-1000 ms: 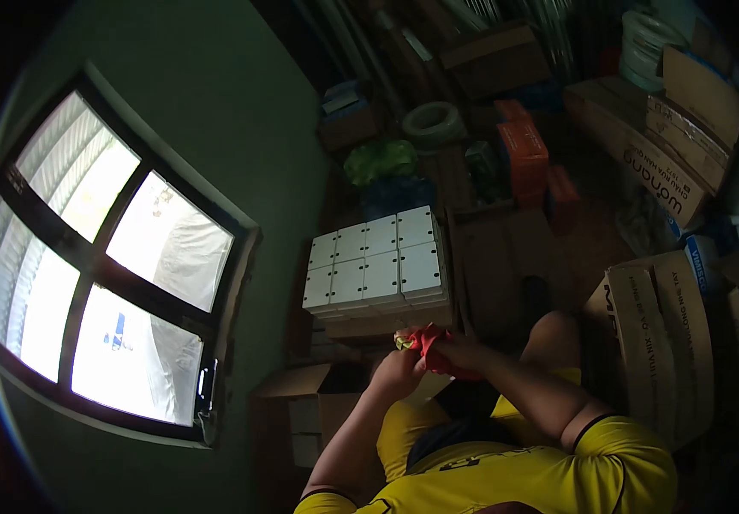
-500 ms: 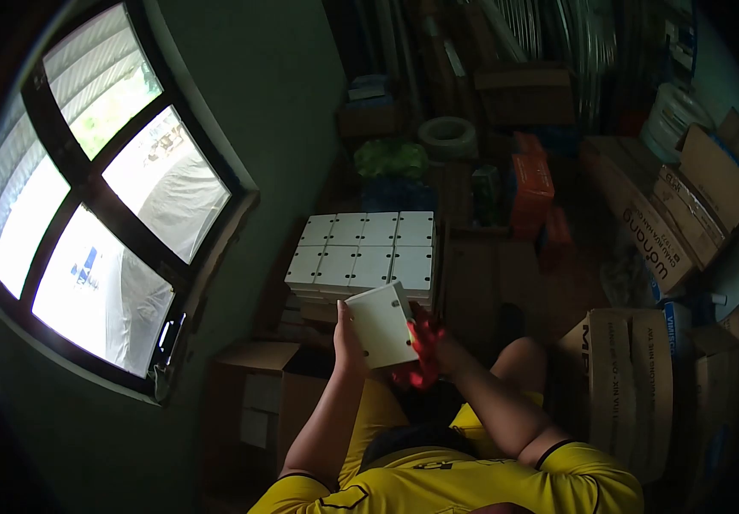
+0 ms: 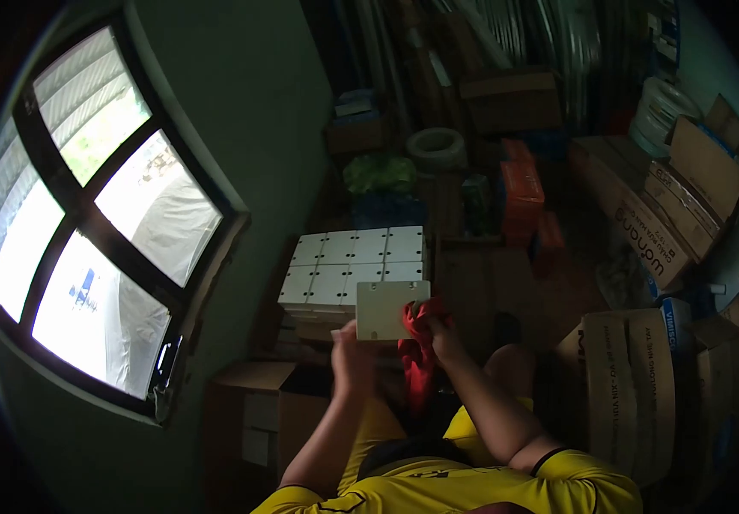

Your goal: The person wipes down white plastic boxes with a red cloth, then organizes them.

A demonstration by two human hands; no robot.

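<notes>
A flat white box (image 3: 382,308) with small dark fastener spots near its corners is held up in front of me, its broad face towards me. My left hand (image 3: 352,364) is at its lower left corner, slightly blurred, with the fingers partly behind the box. In my right hand (image 3: 445,336) is a red cloth (image 3: 421,343), bunched against the box's right side and hanging down below it. Just beyond, similar white boxes (image 3: 352,248) are stacked in neat rows, partly hidden by the held one.
An open cardboard carton (image 3: 254,375) with white items inside stands at lower left, below the window (image 3: 87,206). Large cartons (image 3: 626,385) stand on the right. Behind the stack are a green bag (image 3: 380,174), a white coil (image 3: 436,150) and orange boxes (image 3: 521,193).
The white box has turned from a tilted pose to a more level, face-on one. My left hand has slid down to its lower corner. The red cloth now hangs longer, and the view has shifted slightly.
</notes>
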